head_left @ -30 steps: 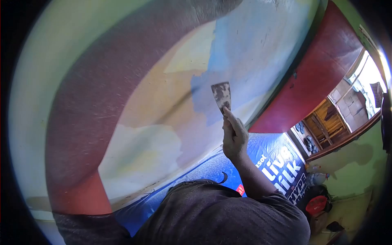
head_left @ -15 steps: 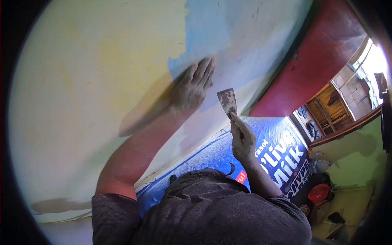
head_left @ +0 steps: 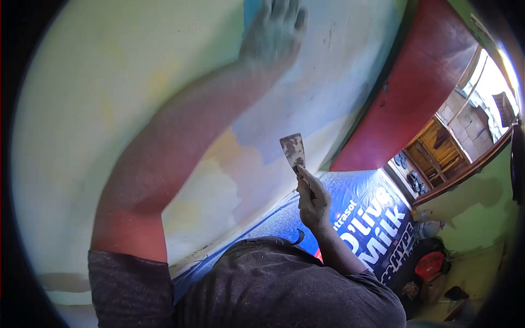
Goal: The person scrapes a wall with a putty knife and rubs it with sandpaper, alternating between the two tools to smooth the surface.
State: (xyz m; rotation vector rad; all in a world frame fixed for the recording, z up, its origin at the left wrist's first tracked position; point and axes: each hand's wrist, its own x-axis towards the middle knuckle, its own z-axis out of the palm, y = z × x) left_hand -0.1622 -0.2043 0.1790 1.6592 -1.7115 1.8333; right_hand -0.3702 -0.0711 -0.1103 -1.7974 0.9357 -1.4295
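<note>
My left hand [head_left: 275,35] is raised high on the patchy painted wall [head_left: 186,71], over its blue area. Its fingers are stretched out, the hand is blurred, and the palm side is hidden. Whitish dust coats the skin. My right hand [head_left: 314,199] is closed around the handle of a putty knife [head_left: 292,150]. The knife's flat, paint-stained blade points upward, in front of the wall and apart from it. Most of the handle is hidden by my fingers.
A red door [head_left: 404,87] stands at the right of the wall, beside an opening to the outside. A blue printed banner [head_left: 350,218] covers the floor, dusty along the wall. Plastic bottles [head_left: 428,228] and a red item [head_left: 429,265] lie at the lower right.
My left hand has moved upward along the wall, the arm stretching farther out. My right hand still holds the putty knife, sitting slightly lower and farther left in view.
</note>
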